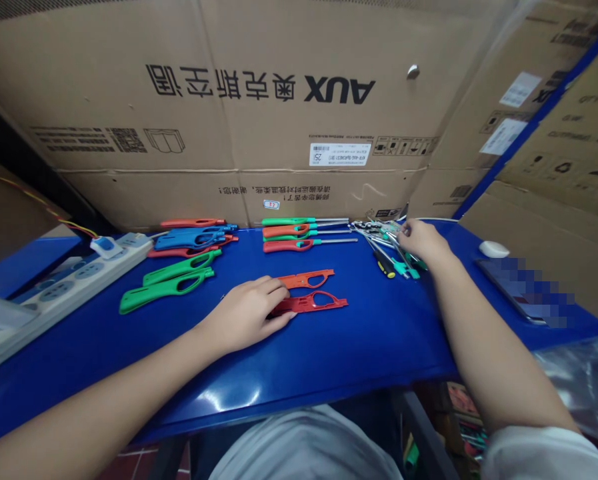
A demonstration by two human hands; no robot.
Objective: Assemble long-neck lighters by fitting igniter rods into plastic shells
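My left hand (251, 308) is closed around the handle end of a red lighter casing half (323, 302), which lies hollow side up on the table. Just behind it is an orange lighter casing half (306, 279), partly covered by the fingers. At the back right, my right hand (423, 239) reaches into a pile of metal lighter tubes with green ends (391, 247). Its fingertips are pinched together among the parts; what they hold is hidden. A black-and-yellow screwdriver (385, 265) lies at the pile's front.
Long lighters (286, 245) with metal tubes lie in a row at the back. Green (166, 290), blue (193, 237) and red casings lie at left. A power strip (79, 273) runs along the left edge. A phone (513, 290) lies right; cardboard (273, 153) walls the back.
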